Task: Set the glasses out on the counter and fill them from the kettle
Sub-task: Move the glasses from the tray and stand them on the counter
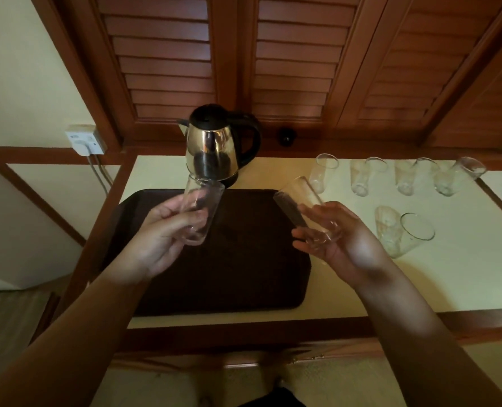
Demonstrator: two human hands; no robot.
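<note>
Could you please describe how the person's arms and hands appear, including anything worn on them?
Both arms are bare as far up the forearms as the view shows: no sleeves in sight. The left hand and the right hand wear no gloves, and I can see no watch, bracelet or rings on the parts visible. The dim lighting and slight blur would hide finer details.

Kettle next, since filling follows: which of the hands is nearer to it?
Left. The left hand, holding a glass, sits just in front of the kettle. The right hand, holding another glass, is farther off to the kettle's right.
</note>
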